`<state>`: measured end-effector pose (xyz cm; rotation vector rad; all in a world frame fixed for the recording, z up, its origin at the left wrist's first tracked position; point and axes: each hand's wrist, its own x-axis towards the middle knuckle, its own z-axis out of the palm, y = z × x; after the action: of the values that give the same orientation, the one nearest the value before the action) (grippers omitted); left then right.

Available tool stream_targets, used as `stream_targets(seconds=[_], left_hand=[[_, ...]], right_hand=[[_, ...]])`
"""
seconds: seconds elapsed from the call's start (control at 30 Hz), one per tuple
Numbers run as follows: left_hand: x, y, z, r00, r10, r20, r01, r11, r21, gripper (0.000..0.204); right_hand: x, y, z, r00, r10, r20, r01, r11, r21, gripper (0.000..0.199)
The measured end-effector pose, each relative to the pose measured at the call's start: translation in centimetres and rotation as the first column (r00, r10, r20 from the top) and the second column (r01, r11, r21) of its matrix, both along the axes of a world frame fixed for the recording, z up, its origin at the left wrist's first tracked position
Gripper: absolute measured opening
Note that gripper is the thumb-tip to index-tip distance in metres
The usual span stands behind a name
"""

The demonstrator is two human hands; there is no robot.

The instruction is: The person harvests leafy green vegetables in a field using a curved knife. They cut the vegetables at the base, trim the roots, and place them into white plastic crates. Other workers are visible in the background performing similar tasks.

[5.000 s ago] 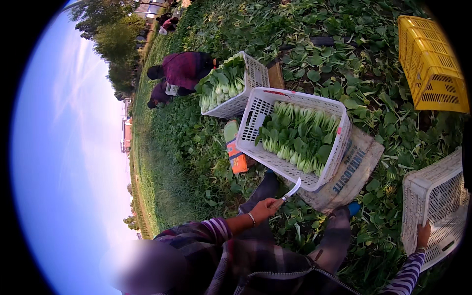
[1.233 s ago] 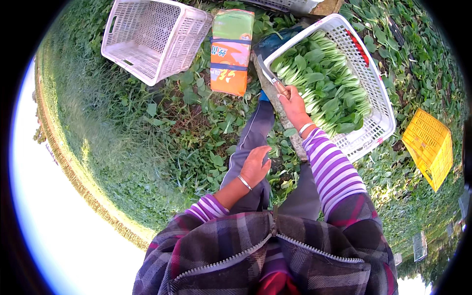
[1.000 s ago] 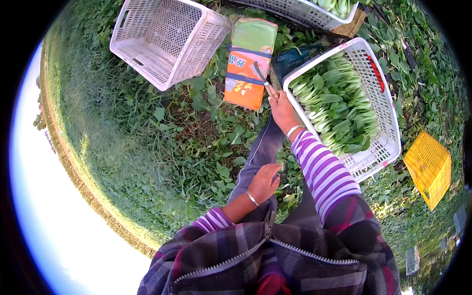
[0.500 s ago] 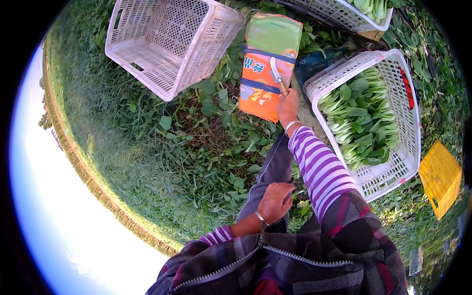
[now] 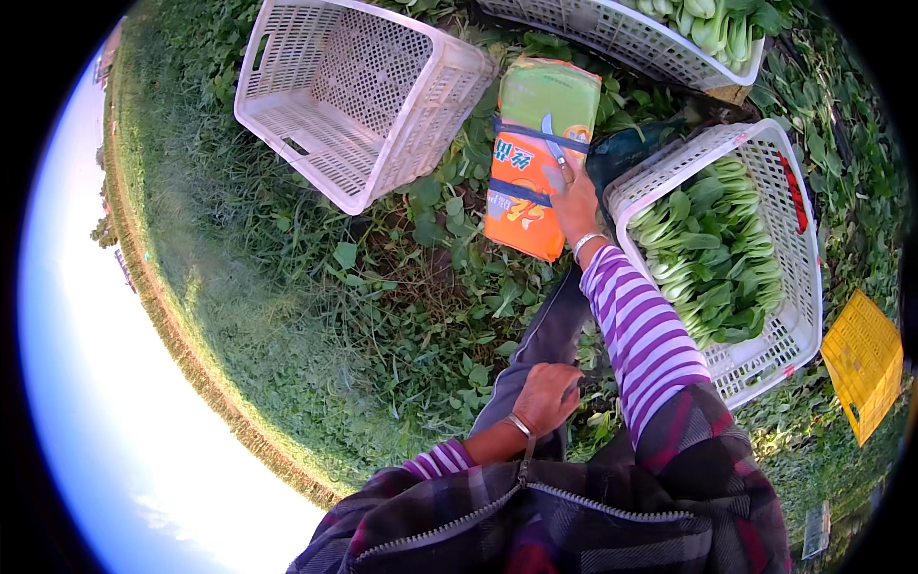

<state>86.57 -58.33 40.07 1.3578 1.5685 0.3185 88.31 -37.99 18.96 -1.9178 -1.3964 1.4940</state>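
My right hand [image 5: 576, 203] is closed around the handle of a small knife [image 5: 552, 137] with a curved blade. Its blade points away from me, over a block wrapped in orange and green plastic [image 5: 526, 215]. Two dark bands run around that block, which rests on the ground ahead of me. My left hand [image 5: 547, 397] stays low by my bent leg, its fingers curled under. Whatever it may hold is hidden. Close to my right forearm, a white crate [image 5: 741, 378] holds rows of leafy green bok choy [image 5: 712, 249].
A white crate [image 5: 359, 115] lies tilted on the plants at the far left, nothing in it. At the back right stands another white crate [image 5: 612, 43] with more greens [image 5: 712, 24]. A yellow crate [image 5: 863, 364] is at the right. Low green plants [image 5: 411, 325] cover the ground.
My right hand has shifted up the knife and now covers the handle, which showed before. The whole view has moved slightly, so the crates appear lower and further right.
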Motion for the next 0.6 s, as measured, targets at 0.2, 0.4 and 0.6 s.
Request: stream_targets(seconds=[0.2,0.4,0.6], left_hand=[[2.0,-2.4,0.3,0.994,-0.074,-0.077,0.078,0.996,0.044,0.026],[3.8,-4.2,4.0,0.995,-0.031,-0.092,0.034,0.999,0.034,0.028],[4.8,-1.6,12.9,0.997,0.036,-0.073,-0.012,0.951,0.309,0.026]], right_hand=[[9.3,-6.5,9.0,0.989,0.129,-0.072,-0.116,0.979,0.169,0.045],[23.2,-8.3,25.1,0.962,-0.083,-0.261,0.155,0.950,0.271,0.026],[33.8,-6.6,49.4,0.963,-0.111,-0.246,0.245,0.746,0.619,0.020]])
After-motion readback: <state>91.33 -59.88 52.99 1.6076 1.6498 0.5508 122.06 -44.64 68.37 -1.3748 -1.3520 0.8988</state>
